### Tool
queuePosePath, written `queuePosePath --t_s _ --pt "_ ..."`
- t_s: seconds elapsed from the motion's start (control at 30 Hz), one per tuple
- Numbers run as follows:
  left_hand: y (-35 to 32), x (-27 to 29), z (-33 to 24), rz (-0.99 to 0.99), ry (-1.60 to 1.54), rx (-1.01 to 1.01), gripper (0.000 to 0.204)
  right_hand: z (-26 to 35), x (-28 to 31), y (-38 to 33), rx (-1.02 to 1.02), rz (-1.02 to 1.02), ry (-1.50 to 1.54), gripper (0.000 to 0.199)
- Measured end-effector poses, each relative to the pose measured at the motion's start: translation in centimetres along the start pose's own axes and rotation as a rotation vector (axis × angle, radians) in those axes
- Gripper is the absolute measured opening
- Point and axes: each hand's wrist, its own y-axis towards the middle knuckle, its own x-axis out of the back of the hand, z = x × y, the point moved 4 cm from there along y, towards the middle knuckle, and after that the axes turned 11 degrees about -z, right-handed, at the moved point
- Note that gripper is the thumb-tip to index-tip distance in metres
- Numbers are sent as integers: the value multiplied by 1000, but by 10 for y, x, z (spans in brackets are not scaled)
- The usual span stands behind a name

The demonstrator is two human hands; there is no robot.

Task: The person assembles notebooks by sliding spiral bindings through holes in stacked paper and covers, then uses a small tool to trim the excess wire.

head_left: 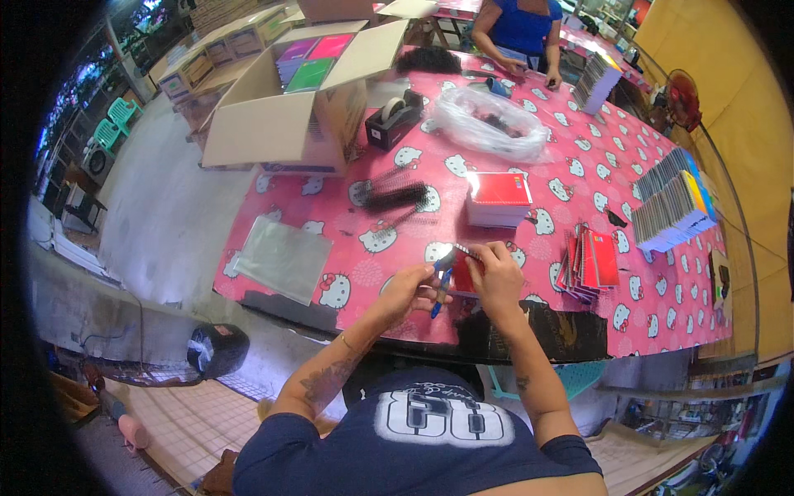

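Observation:
My left hand (409, 291) is closed around pliers (442, 289) with blue handles, their dark head pointing away from me. Beside it, my right hand (498, 274) pinches a small red notebook (463, 285) near its bound edge. That notebook is mostly covered by my fingers, and the pliers' tip is close to its binding. Just beyond my hands stands a stack of red-covered notebooks (499, 192). To the right, several spiral notebooks (591, 263) with red covers lie fanned out. A pile of black wire spirals (395, 197) rests left of the stack.
Clear plastic sleeves (285, 258) lie at the left edge of the pink table. Behind them are an open carton (256, 132) of notebooks and a tape dispenser (395, 120). A plastic bag (488, 124) sits mid-table; bound stacks (674, 211) stand right. A co-worker (519, 37) stands opposite.

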Motion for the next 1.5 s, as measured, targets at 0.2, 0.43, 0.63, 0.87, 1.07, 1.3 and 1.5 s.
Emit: queuePosePath --t_s 0.2,0.43,0.63,0.87,1.07,1.3,1.5 --pt "13 9 6 65 -94 36 35 5 2 0 -5 -11 -1 18" --pt "10 8 1 61 -103 46 34 7 -1 -2 -3 -32 3 17" --pt "11 12 4 23 -73 51 35 11 -1 -2 -6 -42 22 15" --pt "-16 -14 -34 -230 1105 -869 38 -1 1 -3 14 -10 28 19" --pt "-3 81 0 -217 1376 -894 40 -59 58 4 -334 29 189 26" --pt "3 -20 -23 -262 1213 -1150 35 -161 198 46 -281 -69 -245 20" --pt "14 -99 -13 -139 1143 -1228 34 -214 158 47 263 262 -545 13"
